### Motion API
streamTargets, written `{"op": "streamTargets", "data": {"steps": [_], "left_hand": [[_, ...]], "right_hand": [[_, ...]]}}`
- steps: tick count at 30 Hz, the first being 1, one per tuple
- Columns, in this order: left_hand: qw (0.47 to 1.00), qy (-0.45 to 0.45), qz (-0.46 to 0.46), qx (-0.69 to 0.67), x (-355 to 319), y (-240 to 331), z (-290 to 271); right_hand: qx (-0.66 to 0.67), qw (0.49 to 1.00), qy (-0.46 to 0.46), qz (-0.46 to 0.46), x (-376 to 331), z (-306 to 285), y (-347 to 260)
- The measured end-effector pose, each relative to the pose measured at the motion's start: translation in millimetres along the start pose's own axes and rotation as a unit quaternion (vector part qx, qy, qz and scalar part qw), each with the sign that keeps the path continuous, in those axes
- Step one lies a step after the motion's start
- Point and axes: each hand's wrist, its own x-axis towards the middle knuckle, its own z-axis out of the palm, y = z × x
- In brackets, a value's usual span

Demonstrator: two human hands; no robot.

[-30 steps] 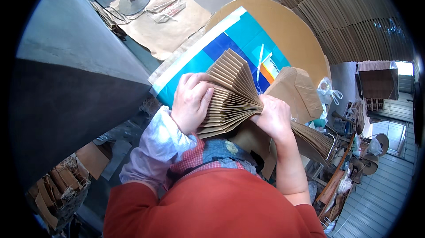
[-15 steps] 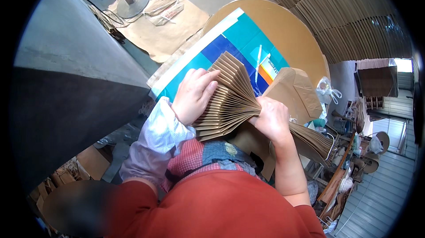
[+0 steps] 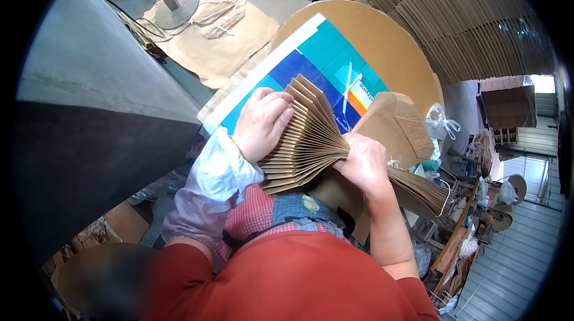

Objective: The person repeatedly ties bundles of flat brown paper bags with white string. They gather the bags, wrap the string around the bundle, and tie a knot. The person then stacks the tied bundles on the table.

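Note:
A thick stack of folded brown paper (image 3: 311, 135) is spread like a fan in front of my body. My right hand (image 3: 365, 162) is closed round its narrow end, squeezing the layers together. At the wide, fanned side, my left hand (image 3: 261, 124) has its fingers bent against the layer edges, thumb beside them; the fingertips are partly hidden. Beneath the fan lies a teal, blue and white printed sheet (image 3: 278, 73). A brown paper piece with folded corners (image 3: 397, 130) rests just beyond my right hand, and a bundle of brown paper tied with white string (image 3: 421, 195) is beside my right forearm.
A round tan board (image 3: 394, 40) lies under the printed sheet. Tall rows of stacked brown paper (image 3: 466, 22) stand at the far right. A large grey block-like surface (image 3: 101, 88) rises on the left. Brown paper (image 3: 209, 52) lies round a metal post base (image 3: 177, 11).
My left fingers have curled in more against the fanned edges, and the fan's upper layers have shifted slightly. My right hand keeps its hold on the narrow end, barely moved.

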Motion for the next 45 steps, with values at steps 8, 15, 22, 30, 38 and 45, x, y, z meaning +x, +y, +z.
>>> {"op": "streamTargets", "data": {"steps": [8,15,22,30,38,45], "left_hand": [[0.997,-0.039,-0.057,-0.017,17,9,1],[0.989,-0.051,0.06,0.124,52,74,3],[0.813,-0.501,-0.056,0.29,75,137,81],[0.73,-0.566,-0.003,0.384,81,132,106],[0.808,-0.467,0.161,0.322,25,111,80],[0.818,-0.497,0.172,0.232,-1,146,73]], "right_hand": [[0.0,1.0,0.003,-0.005,-1,2,-2],[-0.012,0.999,-0.027,-0.032,-1,0,11],[0.004,0.998,-0.045,0.036,-8,13,48],[0.192,0.868,0.453,0.064,-179,62,125],[0.772,0.433,0.039,0.463,-66,242,91],[0.793,0.374,0.139,0.461,-41,324,102]]}}
